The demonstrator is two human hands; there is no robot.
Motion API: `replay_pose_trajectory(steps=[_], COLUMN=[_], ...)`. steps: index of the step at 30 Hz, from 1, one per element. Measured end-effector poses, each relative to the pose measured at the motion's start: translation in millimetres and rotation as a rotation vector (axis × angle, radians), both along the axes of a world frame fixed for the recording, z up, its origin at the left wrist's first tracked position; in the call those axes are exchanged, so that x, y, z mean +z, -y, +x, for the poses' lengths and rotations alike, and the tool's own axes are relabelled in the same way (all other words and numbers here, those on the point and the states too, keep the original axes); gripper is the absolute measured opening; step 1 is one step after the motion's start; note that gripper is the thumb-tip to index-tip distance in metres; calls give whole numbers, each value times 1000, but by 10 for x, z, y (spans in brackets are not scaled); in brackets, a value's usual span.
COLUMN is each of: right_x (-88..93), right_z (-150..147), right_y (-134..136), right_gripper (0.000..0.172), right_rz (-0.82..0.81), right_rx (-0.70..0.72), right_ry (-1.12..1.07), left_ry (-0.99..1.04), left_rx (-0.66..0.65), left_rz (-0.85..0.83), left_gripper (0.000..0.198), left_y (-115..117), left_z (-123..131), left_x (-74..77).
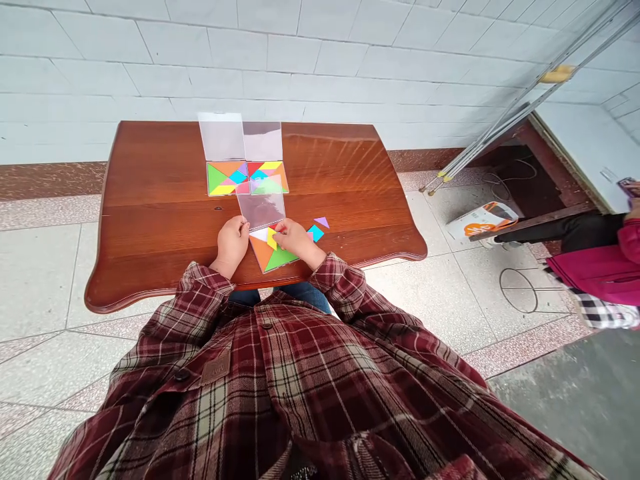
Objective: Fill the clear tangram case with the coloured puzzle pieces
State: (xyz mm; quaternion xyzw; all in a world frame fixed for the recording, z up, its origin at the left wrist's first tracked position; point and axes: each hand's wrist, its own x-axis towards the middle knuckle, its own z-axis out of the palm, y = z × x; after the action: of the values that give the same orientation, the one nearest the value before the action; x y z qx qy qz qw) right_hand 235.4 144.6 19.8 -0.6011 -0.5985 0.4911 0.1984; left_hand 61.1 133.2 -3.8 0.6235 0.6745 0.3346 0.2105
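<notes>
Tiled wall (320, 60) and speckled stone floor (45, 267) are being shown around a polished wooden counter (150, 233). A yellow tangram piece (271, 238) is being pinched by the right grip (295, 240), with the fingers partly hiding it. The left grip (231, 243) is being held with its fingers pressed together beside the lower clear flap (261, 210); whether anything is being held there cannot be told. Directly beneath both grips, a lower square is being built up, with an orange triangle (263, 255) and a green triangle (281, 259) lying in place and a pale patch (259, 234) being left open near the yellow piece. Just right of the right grip, a loose cyan piece (315, 233) and a loose purple triangle (322, 222) are being left on the counter. Farther up, two squares of coloured pieces (247, 178) are being shown apparently filled, under or beside raised clear flaps (243, 137). Plaid sleeves (333, 283) are being seen at the near edge, while a magenta garment (600, 263) of another person is being shown off to the right.
</notes>
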Motion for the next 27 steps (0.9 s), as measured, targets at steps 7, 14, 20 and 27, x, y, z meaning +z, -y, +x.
replay_pose_trajectory(steps=[7, 14, 20, 27], right_x=[12, 136, 163, 212], right_z=[-30, -125, -105, -8], right_y=[71, 139, 201, 64], right_gripper=[22, 23, 19, 33], right_rz=[-108, -257, -186, 373], right_rx=[-26, -162, -54, 422], right_ry=[-137, -290, -167, 507], left_ry=[7, -1, -1, 4], left_rx=[6, 3, 1, 5], left_rz=[11, 8, 16, 10], left_gripper=[12, 12, 12, 11], left_y=[-3, -2, -1, 7], left_z=[2, 5, 5, 13], left_x=[-18, 3, -10, 27])
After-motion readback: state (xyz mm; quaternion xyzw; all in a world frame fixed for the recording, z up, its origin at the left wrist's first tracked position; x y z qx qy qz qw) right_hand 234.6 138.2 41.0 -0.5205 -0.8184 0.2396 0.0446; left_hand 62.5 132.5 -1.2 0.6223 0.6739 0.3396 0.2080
